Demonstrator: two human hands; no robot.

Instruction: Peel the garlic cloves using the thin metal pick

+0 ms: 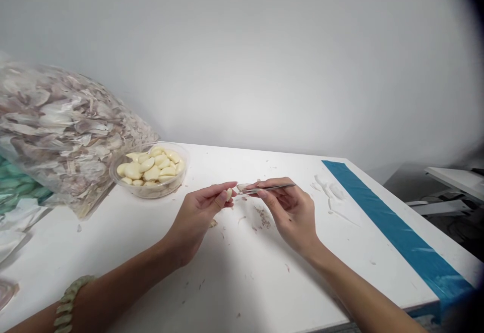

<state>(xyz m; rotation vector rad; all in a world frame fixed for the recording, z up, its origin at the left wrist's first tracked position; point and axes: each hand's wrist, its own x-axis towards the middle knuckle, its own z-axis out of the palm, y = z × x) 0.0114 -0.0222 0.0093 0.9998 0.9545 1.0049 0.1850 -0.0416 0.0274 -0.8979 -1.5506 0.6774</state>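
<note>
My left hand (204,212) pinches a pale garlic clove (229,193) between thumb and fingers above the white table (234,282). Just to its right, my right hand (289,207) grips a thin metal blade (272,187) that lies flat and points toward the clove, with a scrap of skin (242,186) at its tip. The two hands almost touch at the clove. A clear plastic bowl (149,190) heaped with several peeled garlic cloves (151,166) stands behind and left of my left hand.
A big clear bag of garlic skins (64,131) leans at the left, over green material (15,184). Skin flakes (262,217) litter the table below my hands. Blue tape (401,232) runs along the right side near the edge. A grey wall rises behind.
</note>
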